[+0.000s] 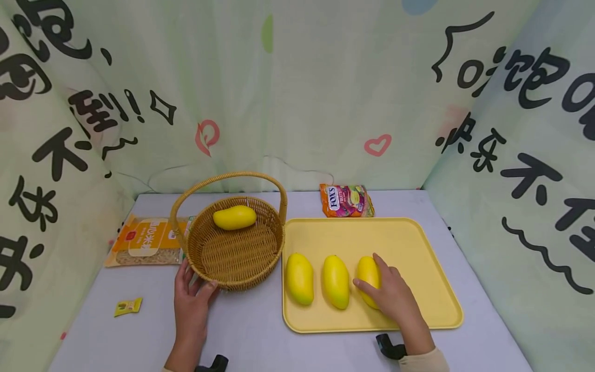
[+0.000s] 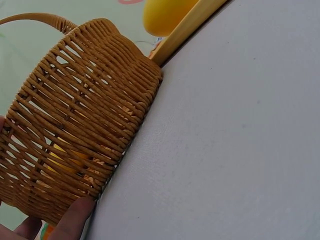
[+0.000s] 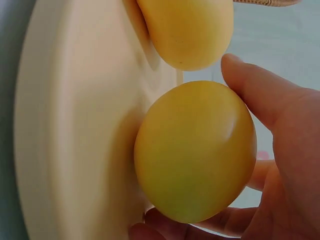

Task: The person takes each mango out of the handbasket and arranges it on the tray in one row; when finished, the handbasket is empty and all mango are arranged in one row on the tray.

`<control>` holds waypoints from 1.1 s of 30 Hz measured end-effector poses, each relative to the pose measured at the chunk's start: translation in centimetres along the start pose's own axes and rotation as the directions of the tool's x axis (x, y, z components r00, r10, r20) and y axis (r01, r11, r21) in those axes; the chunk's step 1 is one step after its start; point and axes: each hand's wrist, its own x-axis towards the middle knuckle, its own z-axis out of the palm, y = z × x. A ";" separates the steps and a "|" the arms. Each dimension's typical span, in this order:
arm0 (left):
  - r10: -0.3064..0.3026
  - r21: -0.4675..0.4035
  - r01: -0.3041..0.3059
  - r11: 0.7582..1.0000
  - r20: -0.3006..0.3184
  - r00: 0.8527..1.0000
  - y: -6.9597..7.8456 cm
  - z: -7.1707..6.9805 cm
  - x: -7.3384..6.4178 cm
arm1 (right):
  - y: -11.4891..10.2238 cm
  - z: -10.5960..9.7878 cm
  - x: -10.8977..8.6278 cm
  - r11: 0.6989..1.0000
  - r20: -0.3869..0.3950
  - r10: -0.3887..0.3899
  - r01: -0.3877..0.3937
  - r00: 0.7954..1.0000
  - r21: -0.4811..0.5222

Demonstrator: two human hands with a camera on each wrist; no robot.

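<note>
In the head view my right hand (image 1: 392, 292) grips the rightmost yellow mango (image 1: 369, 274) on the yellow tray (image 1: 420, 305). The right wrist view shows thumb and fingers on opposite sides of this mango (image 3: 196, 152), close to the tray surface. Two more mangoes lie to its left, a middle one (image 1: 335, 282) and a left one (image 1: 299, 279). At the near left side of the wicker basket (image 1: 237, 253), my left hand (image 1: 192, 302) holds the basket wall, with the thumb low on the weave in the left wrist view. Inside the basket lies another mango (image 1: 234, 217).
An orange bag of grain (image 1: 146, 240) lies left of the basket, partly behind its handle (image 1: 228, 176). Behind the tray is a FOX'S candy bag (image 1: 346, 201). A small yellow packet (image 1: 127, 307) sits at the left on the white table (image 1: 251, 336). Printed curtains surround the table.
</note>
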 end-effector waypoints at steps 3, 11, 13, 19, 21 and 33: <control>0.000 -0.004 0.000 1.000 0.006 1.000 0.0 0.0 -0.1 | 0.1 -0.2 -0.2 1.000 0.010 -0.002 0.002 1.000 0.008; -0.011 -0.016 0.011 1.000 0.002 1.000 0.0 0.0 0.0 | 0.5 -1.6 -1.2 0.996 0.005 -0.021 0.020 1.000 0.081; -0.010 -0.016 0.010 1.000 0.001 1.000 0.0 0.0 0.0 | 0.7 -1.9 -1.8 0.994 -0.001 -0.012 0.012 1.000 0.110; 0.002 -0.008 -0.002 1.000 0.006 1.000 0.0 0.0 0.0 | 1.2 -3.1 -3.2 0.974 -0.051 0.025 -0.013 0.998 0.225; 0.007 -0.010 -0.007 1.000 0.008 1.000 0.0 0.1 0.0 | 1.3 -3.4 -3.3 0.959 -0.076 0.049 -0.026 0.996 0.281; -0.003 -0.015 0.003 1.000 -0.002 1.000 0.0 0.0 0.1 | -3.9 -3.4 -2.3 0.687 -0.186 -0.110 0.210 0.976 0.695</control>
